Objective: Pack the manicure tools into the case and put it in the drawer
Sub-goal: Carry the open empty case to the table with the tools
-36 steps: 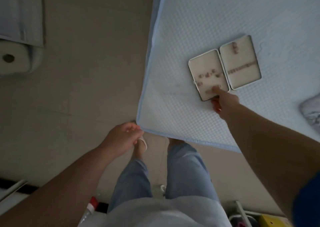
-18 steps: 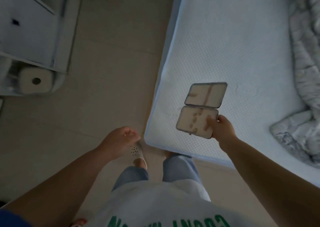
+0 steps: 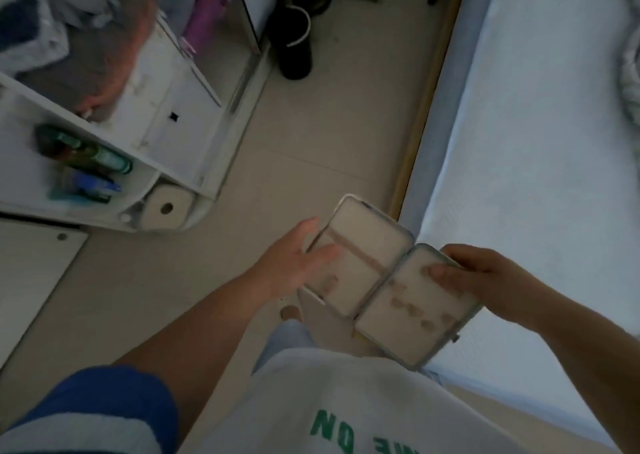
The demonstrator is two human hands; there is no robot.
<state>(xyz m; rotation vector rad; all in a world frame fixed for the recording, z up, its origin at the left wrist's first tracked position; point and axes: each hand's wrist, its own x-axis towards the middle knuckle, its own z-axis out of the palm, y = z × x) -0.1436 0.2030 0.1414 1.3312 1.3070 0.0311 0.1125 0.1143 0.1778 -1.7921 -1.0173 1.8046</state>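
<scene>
- Manicure case (image 3: pixel 391 277): lies fully open, both halves spread flat, held in the air in front of the person's torso, over the floor (image 3: pixel 311 135) just beside the bed (image 3: pixel 540 142) edge.
- Right hand (image 3: pixel 485 277): grip closed on the right half of the case; thumb pressed onto the pale inner lining, the other fingers wrapped round the outer edge and hidden beneath.
- Left hand (image 3: pixel 294 263): grip released, fingers straight and spread; fingertips at the left edge of the left half. Motion blur prevents telling whether they actually touch the case.
- Case interior: pale lining; one brownish strap runs across the left half, a row of small brownish loops crosses the right half. Too blurred to tell whether tools sit in them.
- White shelf unit (image 3: pixel 166 135): stands at upper left, well apart from the case; holds clothes on top, bottles (image 3: pixel 86 152) on a lower shelf, and a paper roll (image 3: pixel 166 208) in the bottom corner.
- Dark boot (image 3: pixel 294 38) stands on the floor beyond the shelf unit.
</scene>
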